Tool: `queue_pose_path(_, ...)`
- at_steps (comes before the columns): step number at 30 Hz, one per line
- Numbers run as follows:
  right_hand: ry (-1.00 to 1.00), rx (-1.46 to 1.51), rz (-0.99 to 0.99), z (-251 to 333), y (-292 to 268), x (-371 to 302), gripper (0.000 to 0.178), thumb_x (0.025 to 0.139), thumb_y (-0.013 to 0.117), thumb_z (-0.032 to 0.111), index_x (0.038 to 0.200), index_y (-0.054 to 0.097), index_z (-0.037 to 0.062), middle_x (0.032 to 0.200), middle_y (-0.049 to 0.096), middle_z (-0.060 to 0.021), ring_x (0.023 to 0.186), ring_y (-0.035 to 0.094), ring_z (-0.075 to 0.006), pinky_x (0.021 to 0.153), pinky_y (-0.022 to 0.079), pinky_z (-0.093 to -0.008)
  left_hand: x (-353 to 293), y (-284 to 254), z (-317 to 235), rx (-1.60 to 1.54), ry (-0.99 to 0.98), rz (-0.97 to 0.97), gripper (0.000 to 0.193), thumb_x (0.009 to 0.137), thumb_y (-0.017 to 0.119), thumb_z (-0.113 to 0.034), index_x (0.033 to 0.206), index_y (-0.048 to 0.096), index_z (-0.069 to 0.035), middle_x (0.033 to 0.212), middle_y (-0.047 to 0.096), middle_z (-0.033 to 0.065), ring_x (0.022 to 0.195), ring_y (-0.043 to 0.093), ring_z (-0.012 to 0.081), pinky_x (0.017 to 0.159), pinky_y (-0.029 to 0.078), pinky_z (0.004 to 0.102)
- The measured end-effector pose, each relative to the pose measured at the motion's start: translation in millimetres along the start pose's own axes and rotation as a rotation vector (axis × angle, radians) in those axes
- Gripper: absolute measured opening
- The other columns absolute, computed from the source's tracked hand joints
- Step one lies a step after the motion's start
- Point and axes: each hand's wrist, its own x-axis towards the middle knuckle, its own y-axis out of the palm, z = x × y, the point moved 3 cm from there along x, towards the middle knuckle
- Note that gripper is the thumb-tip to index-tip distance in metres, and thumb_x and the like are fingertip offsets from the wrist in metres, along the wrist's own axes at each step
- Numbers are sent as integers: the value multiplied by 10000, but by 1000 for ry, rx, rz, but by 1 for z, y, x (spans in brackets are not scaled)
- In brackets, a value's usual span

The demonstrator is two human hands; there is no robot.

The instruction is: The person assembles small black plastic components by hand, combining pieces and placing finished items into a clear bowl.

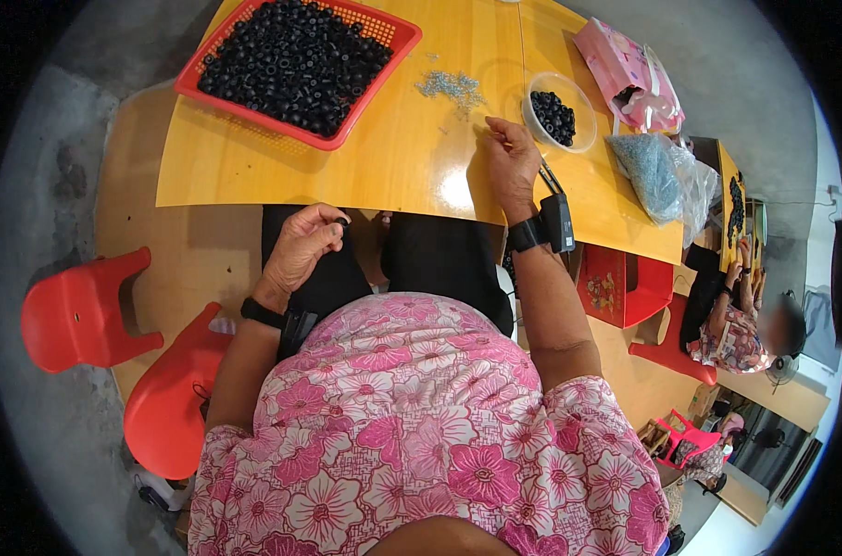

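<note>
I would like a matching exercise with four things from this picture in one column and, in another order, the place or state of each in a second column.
Things:
1. red basket
2. clear round bowl
3. left hand
4. right hand

Places or states:
A. on the table, fingertips near the small grey parts
B. holds a small heap of black rings
C. below the table edge, pinching a small black piece
D. heaped with many black rings

Pairs: 1-D, 2-B, 3-C, 4-A

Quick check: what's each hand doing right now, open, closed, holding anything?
Left hand: closed, pinching a small black ring-shaped part at its fingertips.
Right hand: fingers curled on the yellow wooden table; whether it holds anything cannot be told.
</note>
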Motion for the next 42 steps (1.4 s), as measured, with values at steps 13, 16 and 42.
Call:
queue_pose_path(13,-195,-184,313,43,47,-27,105,731,668,108,827,665,68,814,575,-101,770,580,-293,671,479,-361,-2,1,1,42,-13,-7,136,870,598,-80,996,590,-27,789,543,-5,689,525,77,644,452,191)
queue_pose_path(16,-402,-319,289,41,49,-29,90,736,639,96,824,633,73,802,561,-111,776,567,-309,673,473,-384,-3,-1,3,44,2,-10,140,874,596,-89,999,593,-26,801,549,-5,689,523,74,642,447,189)
queue_pose_path(42,490,990,896,106,41,-103,218,847,640,93,1028,531,42,817,582,-5,675,536,-73,618,447,-193,-23,60,-33,444,204,46,221,847,663,-207,940,622,-11,780,580,-8,675,510,59,622,428,195)
